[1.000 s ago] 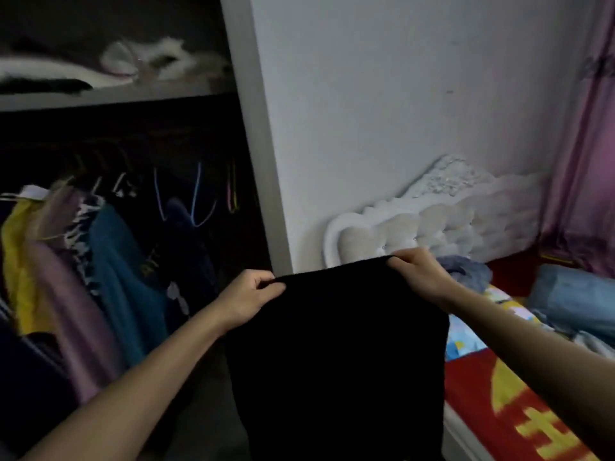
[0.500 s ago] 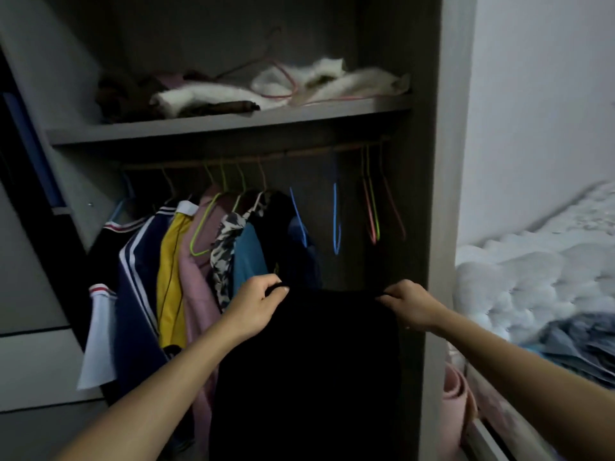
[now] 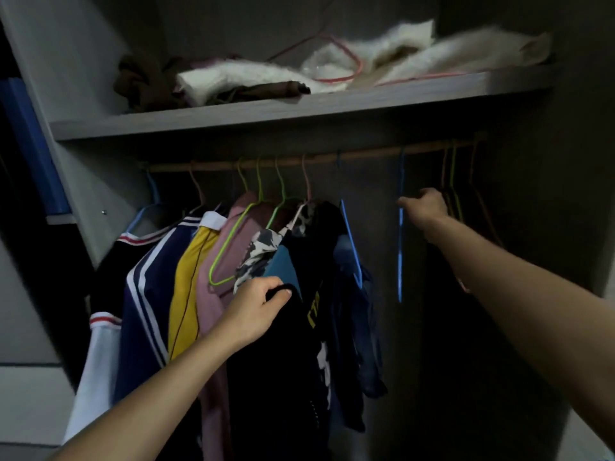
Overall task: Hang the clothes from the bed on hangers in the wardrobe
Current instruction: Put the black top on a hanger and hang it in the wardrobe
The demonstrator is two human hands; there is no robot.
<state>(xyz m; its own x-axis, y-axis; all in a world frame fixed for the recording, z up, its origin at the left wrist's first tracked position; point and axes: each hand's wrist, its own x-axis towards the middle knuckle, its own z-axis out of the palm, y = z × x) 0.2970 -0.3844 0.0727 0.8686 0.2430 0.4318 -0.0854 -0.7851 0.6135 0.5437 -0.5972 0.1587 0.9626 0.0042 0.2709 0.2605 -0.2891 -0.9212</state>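
Left hand: the left hand (image 3: 256, 314) is reaching forward at the middle of the wardrobe (image 3: 86, 168), with its thumb and fingers curling round the top edge of a black garment (image 3: 263, 387) and gripping it.
Black garment: it is hanging down from that grip, in front of the lower parts of the hung clothes (image 3: 186, 281); in the dim light its outline is blending into the dark shirts behind.
Right hand: the right hand (image 3: 424, 207) is stretching up and forward just under the rail (image 3: 299, 163), with its fingers curling in narrow.
Right fingertips: they are meeting the wire neck of a bare blue hanger (image 3: 400, 257); whether they are closing on it cannot be told.
Blue hanger: it is hanging from the rail in the gap to the right of the clothes, edge-on to the camera.
Second blue hanger (image 3: 351, 247): it is hanging just to the left, carrying a dark blue garment.
Hung clothes: white and navy, yellow, pink, patterned, teal and black pieces are crowding the left half of the rail, some on green hangers (image 3: 229, 247).
Spare hangers (image 3: 452, 181): a few thin ones are bunching at the rail's right end, just beside the right hand.
Shelf (image 3: 266, 118): above the rail, it is carrying white fluffy cloth (image 3: 253, 78), brown cloth (image 3: 143, 81) and a pink hanger (image 3: 346, 61).
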